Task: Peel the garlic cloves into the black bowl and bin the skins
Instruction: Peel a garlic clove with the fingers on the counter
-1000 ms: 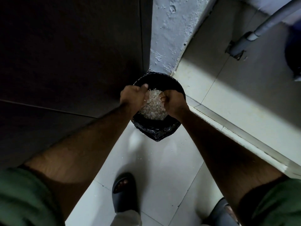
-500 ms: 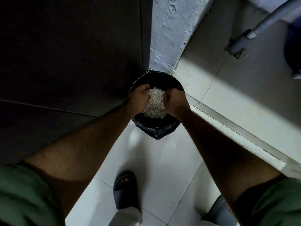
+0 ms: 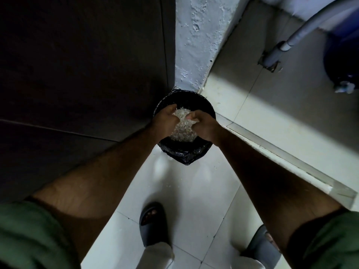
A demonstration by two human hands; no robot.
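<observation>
A round bin lined with a black plastic bag (image 3: 184, 155) stands on the floor in a corner. Over its opening I hold a pale heap of garlic skins (image 3: 182, 129) between both hands. My left hand (image 3: 166, 123) cups the heap from the left with curled fingers. From the right, my right hand (image 3: 205, 126) does the same, and the thumbs nearly meet on top. Whether the skins touch the inside of the bin is hidden. The black bowl and the cloves are out of view.
A dark cabinet panel (image 3: 77, 74) rises on the left and a rough white wall corner (image 3: 194, 45) stands behind the bin. A raised tiled step (image 3: 272, 152) runs on the right, with a grey pipe (image 3: 291, 39) beyond. My sandalled feet (image 3: 153, 224) stand on white floor tiles.
Both hands have drawn closer together around the skins and sunk slightly toward the bin's opening. The bin has not moved.
</observation>
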